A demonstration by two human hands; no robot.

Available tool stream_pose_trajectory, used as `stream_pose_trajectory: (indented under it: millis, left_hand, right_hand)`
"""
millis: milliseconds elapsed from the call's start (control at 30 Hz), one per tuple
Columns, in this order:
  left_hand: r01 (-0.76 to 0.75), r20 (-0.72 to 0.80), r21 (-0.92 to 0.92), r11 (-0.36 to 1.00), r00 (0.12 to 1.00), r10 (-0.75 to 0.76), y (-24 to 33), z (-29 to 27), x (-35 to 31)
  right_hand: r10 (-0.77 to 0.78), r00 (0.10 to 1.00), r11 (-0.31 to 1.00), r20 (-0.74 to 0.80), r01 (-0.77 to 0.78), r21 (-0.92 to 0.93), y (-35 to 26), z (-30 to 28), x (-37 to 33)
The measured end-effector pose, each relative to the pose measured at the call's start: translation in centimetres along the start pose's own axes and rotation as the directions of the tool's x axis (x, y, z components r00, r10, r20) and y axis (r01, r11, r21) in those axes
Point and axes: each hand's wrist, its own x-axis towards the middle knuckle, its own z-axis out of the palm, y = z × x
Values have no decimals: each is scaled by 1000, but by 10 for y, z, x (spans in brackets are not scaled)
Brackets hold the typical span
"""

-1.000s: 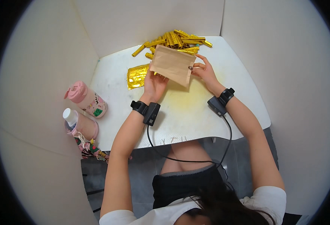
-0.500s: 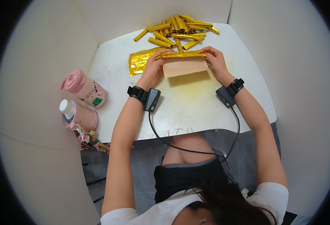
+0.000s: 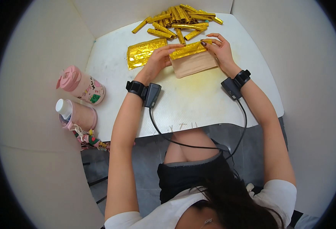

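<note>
A sheet of gold foil paper (image 3: 194,65) with a tan back lies between my hands, its far edge turned over toward me so a gold band shows along the top. My left hand (image 3: 158,60) grips its left end, fingers stretched along the band and thumb beneath them. At the right end, my right hand (image 3: 222,51) pinches the band with its thumb, the other fingers raised and bent. Left of the sheet rests a flat stack of gold foil sheets (image 3: 141,55), close to my left fingers.
A heap of rolled gold foil tubes (image 3: 179,21) covers the far end of the white table (image 3: 198,101). A pink tumbler (image 3: 82,86) and a pink holder (image 3: 84,115) with a white-capped bottle (image 3: 63,108) stand at the left edge. A black cable (image 3: 164,135) joins my wrist devices.
The narrow gold roll along the sheet's far edge has widened into a flatter band. The sheet has tilted, its right end higher, and my right fingers have lifted. The whole view has shifted slightly.
</note>
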Motion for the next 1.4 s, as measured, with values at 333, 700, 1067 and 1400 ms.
stream_pose_trajectory:
  millis: [333,700,1067,1400]
  left_hand:
    - [32,-283,346,938,957,72,-19,9,6]
    - [8,-439,221,975,894,93,-27,1,8]
    - [90,-355,328,940,934,35,-14,13,4]
    - [-46,-233,581,813,947,220,-15,16,5]
  right_hand:
    - [-2,986,992,166,22,-121,-1,-3,1]
    - [51,897,990,439,14,-143,-12,-9,-9]
    - [120,881,951,458,32,-309,14,-36,5]
    - [102,948,922,302,24,-386,9,-22,5]
